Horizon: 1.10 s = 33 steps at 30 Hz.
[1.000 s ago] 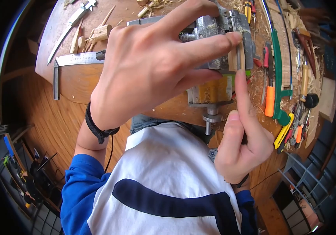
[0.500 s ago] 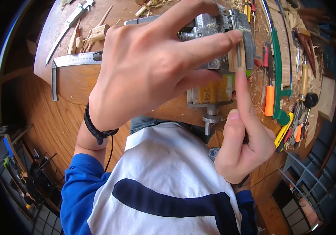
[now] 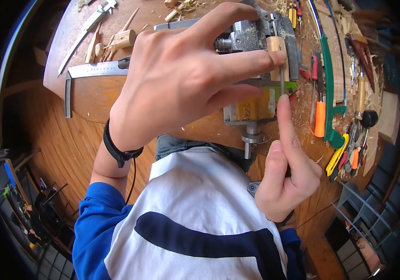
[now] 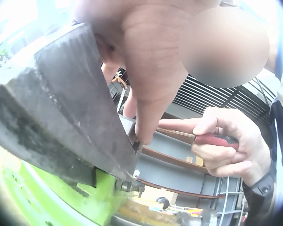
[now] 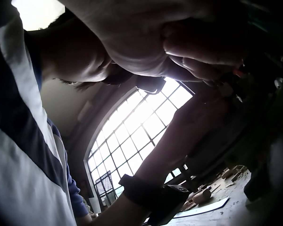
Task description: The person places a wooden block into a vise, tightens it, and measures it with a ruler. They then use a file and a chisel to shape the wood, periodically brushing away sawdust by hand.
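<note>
A small pale wood piece (image 3: 272, 45) is clamped in the metal bench vise (image 3: 247, 37). Over it lies the thin grey shaft of a file (image 3: 282, 82). My right hand (image 3: 289, 179) grips its red handle (image 4: 212, 140), index finger stretched along the shaft toward the vise. From the other side my left hand (image 3: 176, 79) spreads over the vise, one straight finger resting on the file above the wood. Its thumb reaches beside the vise, and another finger arches over the top. In the left wrist view, the vise jaw's dark side fills the left.
A try square (image 3: 93, 70) and wooden pieces (image 3: 123, 39) lie left of the vise. To its right are a green-framed saw (image 3: 329, 93), an orange-handled tool (image 3: 320, 119), a yellow cutter (image 3: 337, 154) and a mallet-like black-headed tool (image 3: 370, 120). Wood shavings are scattered around.
The right hand, with the file, first edges forward slightly, then draws back toward the body. More of the wood and shaft now shows. The left finger stays on the file, shifting slightly nearer the body.
</note>
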### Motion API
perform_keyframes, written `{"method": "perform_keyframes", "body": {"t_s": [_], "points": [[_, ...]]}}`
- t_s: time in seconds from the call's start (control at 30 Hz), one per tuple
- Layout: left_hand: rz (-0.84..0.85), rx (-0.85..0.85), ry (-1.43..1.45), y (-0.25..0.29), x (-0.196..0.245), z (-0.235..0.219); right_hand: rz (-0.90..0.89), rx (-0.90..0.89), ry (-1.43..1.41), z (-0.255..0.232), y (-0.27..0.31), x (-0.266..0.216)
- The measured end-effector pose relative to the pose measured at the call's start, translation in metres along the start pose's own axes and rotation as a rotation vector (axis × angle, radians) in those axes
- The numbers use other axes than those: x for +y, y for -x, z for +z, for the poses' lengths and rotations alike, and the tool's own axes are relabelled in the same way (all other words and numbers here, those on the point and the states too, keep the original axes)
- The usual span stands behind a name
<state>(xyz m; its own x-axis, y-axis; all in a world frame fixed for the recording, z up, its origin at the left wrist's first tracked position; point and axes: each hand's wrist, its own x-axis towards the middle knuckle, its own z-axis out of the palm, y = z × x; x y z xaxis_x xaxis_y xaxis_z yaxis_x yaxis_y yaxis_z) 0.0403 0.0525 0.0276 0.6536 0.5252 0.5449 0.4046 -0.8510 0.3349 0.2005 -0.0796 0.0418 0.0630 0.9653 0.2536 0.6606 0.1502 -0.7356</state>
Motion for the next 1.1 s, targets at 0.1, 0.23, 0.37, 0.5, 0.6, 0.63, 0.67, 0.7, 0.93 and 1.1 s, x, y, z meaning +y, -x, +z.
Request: {"method": "perform_keyframes", "body": {"t_s": [0.1, 0.23, 0.37, 0.5, 0.6, 0.63, 0.67, 0.7, 0.93, 1.1], "points": [[0.095, 0.013, -0.019, -0.003, -0.002, -0.002, 0.015, -0.033, -0.005, -0.003, -0.001, -0.002], [0.004, -0.01, -0.003, 0.002, -0.008, 0.003, 0.08, -0.022, 0.003, -0.001, -0.004, -0.004], [0.001, -0.022, 0.001, 0.001, -0.007, 0.003, 0.078, 0.049, 0.0, 0.009, -0.015, 0.0], [-0.005, -0.027, -0.005, 0.002, -0.007, 0.002, 0.115, 0.035, 0.0, 0.009, -0.017, -0.005], [-0.006, -0.03, -0.011, 0.002, -0.006, 0.001, 0.092, 0.063, 0.003, 0.011, -0.016, -0.004], [-0.006, -0.031, -0.014, 0.003, -0.006, 0.0, 0.06, 0.069, 0.011, 0.011, -0.013, -0.002], [-0.005, -0.032, -0.018, 0.003, -0.007, 0.0, 0.027, 0.075, 0.018, 0.011, -0.009, 0.002], [-0.006, -0.032, -0.021, 0.002, -0.007, 0.001, -0.006, 0.08, 0.026, 0.01, -0.007, 0.004], [-0.012, -0.039, -0.019, 0.001, -0.007, 0.001, 0.053, 0.016, 0.015, 0.001, 0.0, -0.003], [-0.023, -0.047, -0.019, 0.001, -0.007, 0.001, 0.028, 0.092, -0.005, 0.011, -0.003, 0.004]]}}
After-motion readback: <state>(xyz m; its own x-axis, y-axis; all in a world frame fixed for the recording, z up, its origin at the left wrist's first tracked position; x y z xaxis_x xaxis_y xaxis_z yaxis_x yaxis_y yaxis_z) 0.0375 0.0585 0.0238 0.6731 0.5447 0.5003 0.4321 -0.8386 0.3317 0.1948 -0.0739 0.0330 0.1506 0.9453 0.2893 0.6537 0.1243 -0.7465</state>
